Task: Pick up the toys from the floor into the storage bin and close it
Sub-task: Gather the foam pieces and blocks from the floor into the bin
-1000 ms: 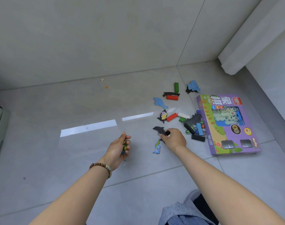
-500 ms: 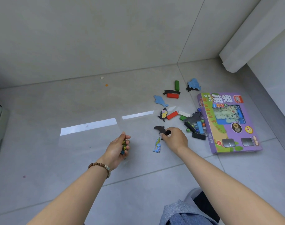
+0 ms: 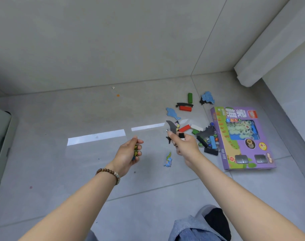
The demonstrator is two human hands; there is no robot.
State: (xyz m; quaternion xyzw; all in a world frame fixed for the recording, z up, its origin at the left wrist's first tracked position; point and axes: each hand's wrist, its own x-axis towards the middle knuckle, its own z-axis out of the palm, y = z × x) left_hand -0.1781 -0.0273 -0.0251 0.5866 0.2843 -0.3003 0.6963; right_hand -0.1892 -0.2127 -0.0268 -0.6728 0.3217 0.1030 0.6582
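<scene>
My right hand [image 3: 184,145] pinches a flat black dolphin-shaped piece [image 3: 171,128] together with a small black block [image 3: 181,135], lifted off the floor. My left hand [image 3: 129,153] is curled round several small marbles [image 3: 136,151]. A blue and yellow flat piece [image 3: 168,160] lies on the tiles just below my right hand. Beyond it lies a scatter of toys: red blocks [image 3: 185,108], a green block [image 3: 190,97], blue flat shapes [image 3: 172,113], black pieces and marbles [image 3: 209,141]. A purple game box [image 3: 242,138] lies flat to the right. No storage bin shows clearly.
A grey object's edge [image 3: 0,141] stands at the far left. A wall runs along the back and a white ledge [image 3: 270,49] juts out at the upper right. My knee in blue denim [image 3: 197,226] is at the bottom. Tiny crumbs [image 3: 117,95] lie near the wall.
My right hand has risen from the floor, lifting the black dolphin piece and the small black block. My left hand stays in place, still holding marbles.
</scene>
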